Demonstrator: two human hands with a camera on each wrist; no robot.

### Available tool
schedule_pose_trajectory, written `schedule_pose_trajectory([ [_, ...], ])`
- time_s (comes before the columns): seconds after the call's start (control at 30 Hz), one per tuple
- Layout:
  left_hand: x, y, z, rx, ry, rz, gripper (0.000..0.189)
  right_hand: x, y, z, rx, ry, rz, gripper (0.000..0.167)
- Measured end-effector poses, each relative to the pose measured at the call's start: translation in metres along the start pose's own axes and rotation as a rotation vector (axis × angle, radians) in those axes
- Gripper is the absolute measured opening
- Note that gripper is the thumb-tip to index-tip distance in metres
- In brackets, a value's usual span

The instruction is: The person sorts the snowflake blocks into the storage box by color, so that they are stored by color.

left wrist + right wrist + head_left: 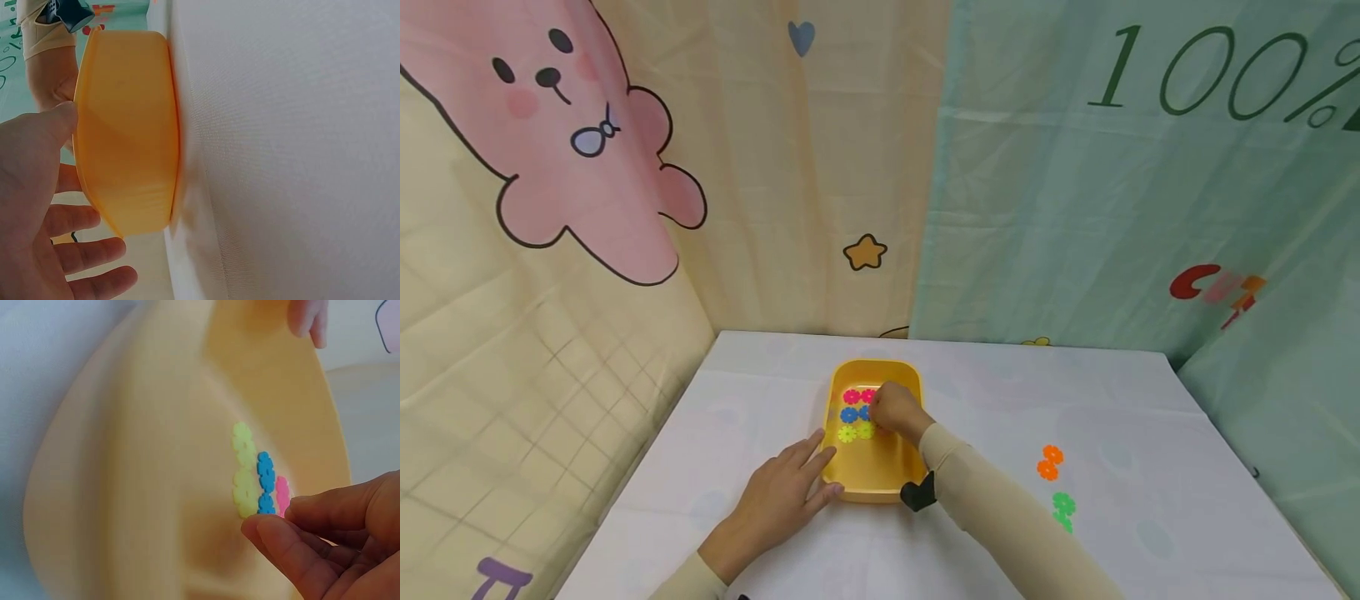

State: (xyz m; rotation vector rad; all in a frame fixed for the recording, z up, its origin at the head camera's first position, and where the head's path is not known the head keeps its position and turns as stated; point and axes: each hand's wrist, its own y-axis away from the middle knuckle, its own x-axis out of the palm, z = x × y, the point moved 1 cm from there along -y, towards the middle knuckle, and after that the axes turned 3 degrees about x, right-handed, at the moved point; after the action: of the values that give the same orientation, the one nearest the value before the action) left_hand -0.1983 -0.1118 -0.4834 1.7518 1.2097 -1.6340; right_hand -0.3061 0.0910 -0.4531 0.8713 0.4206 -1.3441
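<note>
A yellow plastic tray [868, 477] sits on the table, holding small flower-shaped pieces in linked pairs: pink [852, 397], blue [849, 414] and yellow-green [847, 433], in rows one below another. My right hand [897, 408] reaches in from the right, its thumb and index finger pinching the right-hand end of the blue pair [265, 472], whose end is partly hidden by the fingertips. My left hand [782, 496] is at the tray's near left side, fingers spread. In the left wrist view its thumb [61, 122] rests on the rim.
To the right of the tray, an orange pair [1049, 462] of flower pieces and a green pair [1063, 510] lie on the white tablecloth [970, 533]. Printed curtains [820, 167] hang behind and beside the table.
</note>
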Motion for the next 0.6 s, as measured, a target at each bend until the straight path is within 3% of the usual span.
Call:
schedule_pose_trajectory([
  [0.3, 0.001, -0.001, -0.001, -0.007, 0.006, 0.023, 0.061, -0.024, 0.020, -0.004, -0.083, -0.228, 0.090, 0.013],
  [0.6, 0.000, -0.001, 0.002, -0.018, 0.001, 0.024, 0.061, -0.054, 0.039, -0.023, -0.117, -0.268, 0.098, 0.007],
])
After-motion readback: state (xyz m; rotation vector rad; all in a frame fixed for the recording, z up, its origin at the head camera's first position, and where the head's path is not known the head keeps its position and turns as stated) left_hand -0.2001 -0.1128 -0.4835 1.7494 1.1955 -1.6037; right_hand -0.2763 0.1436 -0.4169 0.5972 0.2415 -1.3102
